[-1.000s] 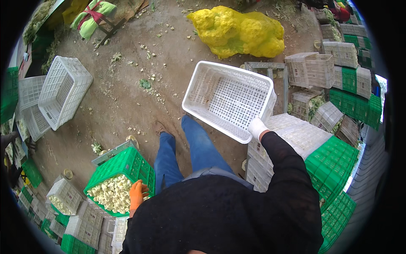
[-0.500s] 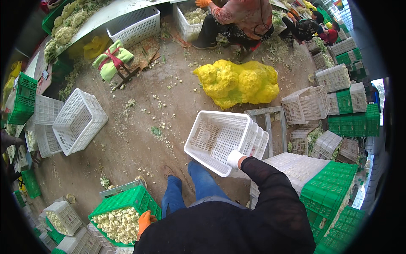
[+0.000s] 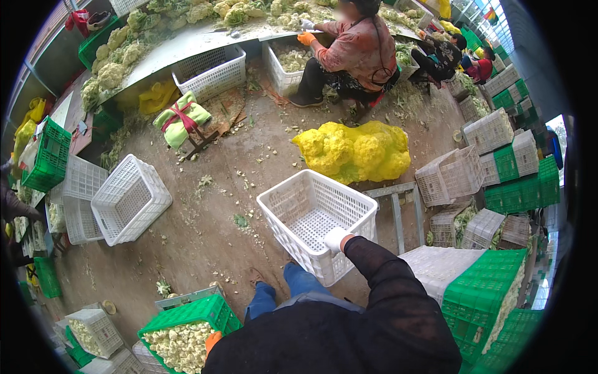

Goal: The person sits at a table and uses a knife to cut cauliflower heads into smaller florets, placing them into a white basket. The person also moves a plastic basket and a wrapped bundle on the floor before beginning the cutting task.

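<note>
Just beyond the blue jeans [image 3: 304, 282]: white crate [image 3: 289, 240], rigid plastic, rectangular, slotted walls, perforated base, thick smooth rim. Right hand [image 3: 337, 239], white knit-looking glove, is clamped over the rim at the near corner; underside of the grip hidden. Can't tell whether the base touches the brown, scrap-strewn floor [image 3: 205, 243].

Lower left: green crate [image 3: 225, 316], lattice plastic, heaped with knobbly cream florets [image 3: 177, 343]; bottom cut off by the picture edge. Left hand [image 3: 213, 342], orange glove, is at its right edge, mostly hidden by the black top [image 3: 324, 340]. Can't tell if those fingers are spread or pinching.

Past the white crate: yellow net sack [image 3: 352, 151], mesh tight over round lumps. Grey metal frame [image 3: 397, 218] to the right, lower end hidden behind stacked crates [image 3: 483, 274]. Any crate lettering is too small to read.
</note>
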Demonstrator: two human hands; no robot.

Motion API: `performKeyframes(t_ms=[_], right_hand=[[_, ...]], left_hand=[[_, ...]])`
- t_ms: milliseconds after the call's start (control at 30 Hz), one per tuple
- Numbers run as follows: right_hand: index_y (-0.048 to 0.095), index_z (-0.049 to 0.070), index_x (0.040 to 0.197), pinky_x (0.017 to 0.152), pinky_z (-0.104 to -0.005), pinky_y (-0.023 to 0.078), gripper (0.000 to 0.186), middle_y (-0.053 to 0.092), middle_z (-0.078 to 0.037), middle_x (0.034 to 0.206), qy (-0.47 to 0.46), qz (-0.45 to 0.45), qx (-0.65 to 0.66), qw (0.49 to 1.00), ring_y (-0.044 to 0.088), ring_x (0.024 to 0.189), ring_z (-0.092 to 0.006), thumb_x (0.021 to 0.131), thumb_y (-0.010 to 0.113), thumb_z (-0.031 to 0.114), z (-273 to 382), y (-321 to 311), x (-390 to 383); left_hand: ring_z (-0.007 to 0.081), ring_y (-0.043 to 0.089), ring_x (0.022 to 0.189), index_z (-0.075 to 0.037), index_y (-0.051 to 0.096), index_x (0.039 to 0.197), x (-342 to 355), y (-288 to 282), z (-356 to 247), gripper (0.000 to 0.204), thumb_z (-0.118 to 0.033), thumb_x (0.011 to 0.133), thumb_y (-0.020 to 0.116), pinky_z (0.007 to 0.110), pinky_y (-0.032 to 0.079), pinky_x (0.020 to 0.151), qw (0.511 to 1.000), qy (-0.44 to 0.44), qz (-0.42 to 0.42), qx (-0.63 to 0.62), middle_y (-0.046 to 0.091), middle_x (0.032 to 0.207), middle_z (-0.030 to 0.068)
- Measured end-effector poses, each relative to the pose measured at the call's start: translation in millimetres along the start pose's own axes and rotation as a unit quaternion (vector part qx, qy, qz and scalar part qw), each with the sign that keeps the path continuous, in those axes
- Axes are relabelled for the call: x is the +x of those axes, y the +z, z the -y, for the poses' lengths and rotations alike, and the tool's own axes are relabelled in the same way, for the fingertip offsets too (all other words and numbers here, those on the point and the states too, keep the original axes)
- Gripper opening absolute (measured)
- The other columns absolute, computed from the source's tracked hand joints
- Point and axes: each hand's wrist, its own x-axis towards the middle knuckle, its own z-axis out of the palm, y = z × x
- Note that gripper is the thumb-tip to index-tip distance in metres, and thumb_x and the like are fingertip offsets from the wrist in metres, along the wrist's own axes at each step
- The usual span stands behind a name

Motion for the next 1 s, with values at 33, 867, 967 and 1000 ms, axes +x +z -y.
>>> performKeyframes(t_ms=[33, 867, 967, 1000], right_hand=[[0.079, 0.008, 0.094, 0.08, -0.0426, 0.056, 0.042, 0.075, -0.015, 0.091, -0.006, -0.007, 0.006, 1.0, 0.073, 0.087, -0.0317, 0.063, 0.091, 0.033, 2, -4, 6], [0.077, 0.014, 0.111, 0.088, -0.0502, 0.049, 0.032, 0.076, -0.006, 0.108, 0.243, -0.033, 0.063, 0.967, 0.07, 0.105, -0.0258, 0.094, 0.05, 0.02, -10, 88, 55], [0.071, 0.012, 0.124, 0.096, -0.0562, 0.043, 0.038, 0.073, -0.009, 0.117, 0.23, -0.035, 0.076, 0.97, 0.068, 0.11, -0.0292, 0.097, 0.046, 0.02, -14, 137, 41], [0.071, 0.012, 0.123, 0.097, -0.0574, 0.042, 0.037, 0.074, -0.009, 0.113, 0.251, -0.068, 0.078, 0.962, 0.069, 0.107, -0.0288, 0.098, 0.046, 0.021, -12, 140, 42]], left_hand=[[0.0369, 0.068, 0.094, -0.002, 0.068, 0.106, 1, -1, 3, 0.027, -0.02, 0.088, 0.06, 0.044, 0.053, 0.081, 1.0, 0.011, -0.005, 0.016, 0.069, 0.102, 0.0224], [0.0225, 0.069, 0.075, 0.006, 0.065, 0.118, 150, -95, -144, 0.037, -0.021, 0.094, 0.058, 0.035, 0.055, 0.068, 0.95, -0.212, 0.072, -0.22, 0.072, 0.09, 0.0186], [0.0224, 0.07, 0.076, 0.006, 0.065, 0.119, 166, -103, -161, 0.036, -0.02, 0.094, 0.058, 0.035, 0.055, 0.069, 0.952, -0.201, 0.09, -0.211, 0.072, 0.092, 0.0187], [0.0224, 0.07, 0.076, 0.006, 0.065, 0.119, 170, -105, -165, 0.036, -0.02, 0.094, 0.058, 0.035, 0.055, 0.069, 0.954, -0.196, 0.091, -0.209, 0.072, 0.093, 0.0187]])
